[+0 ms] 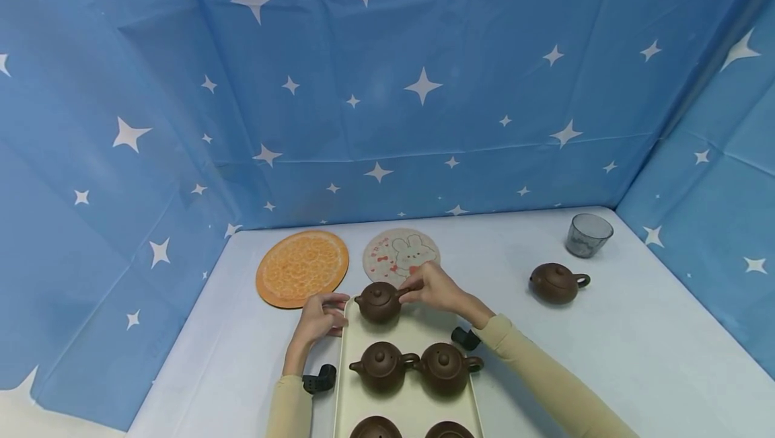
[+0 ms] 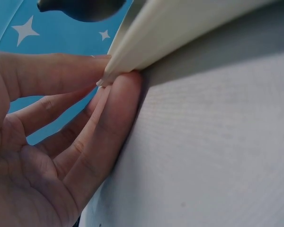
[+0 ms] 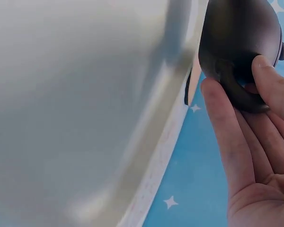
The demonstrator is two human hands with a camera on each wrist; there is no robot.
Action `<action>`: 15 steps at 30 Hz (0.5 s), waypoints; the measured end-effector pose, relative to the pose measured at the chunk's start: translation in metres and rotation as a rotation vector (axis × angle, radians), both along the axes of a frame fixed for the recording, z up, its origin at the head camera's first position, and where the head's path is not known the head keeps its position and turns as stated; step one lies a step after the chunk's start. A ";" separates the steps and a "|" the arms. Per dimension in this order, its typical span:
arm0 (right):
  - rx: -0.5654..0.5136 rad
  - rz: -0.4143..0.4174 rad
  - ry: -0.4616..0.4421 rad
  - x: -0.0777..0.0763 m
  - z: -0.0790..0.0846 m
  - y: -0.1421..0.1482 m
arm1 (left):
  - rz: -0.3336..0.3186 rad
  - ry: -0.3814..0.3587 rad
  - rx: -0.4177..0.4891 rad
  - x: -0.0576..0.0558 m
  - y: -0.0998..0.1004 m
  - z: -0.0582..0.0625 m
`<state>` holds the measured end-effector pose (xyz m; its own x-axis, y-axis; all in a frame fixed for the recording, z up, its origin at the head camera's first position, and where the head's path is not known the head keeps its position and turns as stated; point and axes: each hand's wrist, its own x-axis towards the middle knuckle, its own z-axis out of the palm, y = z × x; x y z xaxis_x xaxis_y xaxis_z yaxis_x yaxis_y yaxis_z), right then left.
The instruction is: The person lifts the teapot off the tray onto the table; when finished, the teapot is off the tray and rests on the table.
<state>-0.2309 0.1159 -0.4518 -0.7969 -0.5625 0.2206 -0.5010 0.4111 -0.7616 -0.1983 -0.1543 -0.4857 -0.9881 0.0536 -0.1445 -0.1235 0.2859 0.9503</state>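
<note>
My right hand [image 1: 434, 288] holds a small dark brown teapot [image 1: 378, 305] by its handle, over the far left corner of a cream tray [image 1: 424, 325]. In the right wrist view, the thumb and fingers pinch the curved handle [image 3: 239, 94], and the spout is out of sight. At the tray's far left corner, my left hand [image 1: 319, 317] grips the rim; the left wrist view shows the thumb above the rim [image 2: 125, 59] and fingers beneath it. Two more teapots, one on the left [image 1: 380, 372] and one on the right [image 1: 445, 374], stand side by side on the tray.
Two further brown lidded pieces are cut off at the bottom edge. Behind the tray lie an orange-slice mat [image 1: 303, 268] and a round rabbit mat [image 1: 387, 249]. Off to the right stand another teapot [image 1: 554, 284] and a grey glass [image 1: 588, 236]. Blue starry cloth [image 1: 387, 122] borders the table.
</note>
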 end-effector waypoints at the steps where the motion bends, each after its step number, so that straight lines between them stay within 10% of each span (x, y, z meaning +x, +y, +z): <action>1: -0.010 -0.001 -0.014 0.000 0.001 0.001 | 0.000 0.000 0.001 0.000 0.000 0.000; 15: -0.080 -0.025 0.026 -0.001 0.025 0.030 | -0.006 0.009 0.014 0.003 0.000 0.005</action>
<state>-0.2324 0.1455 -0.4270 -0.8039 -0.5220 0.2852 -0.5114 0.3618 -0.7794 -0.1950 -0.1540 -0.4803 -0.9890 0.0617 -0.1345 -0.1129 0.2729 0.9554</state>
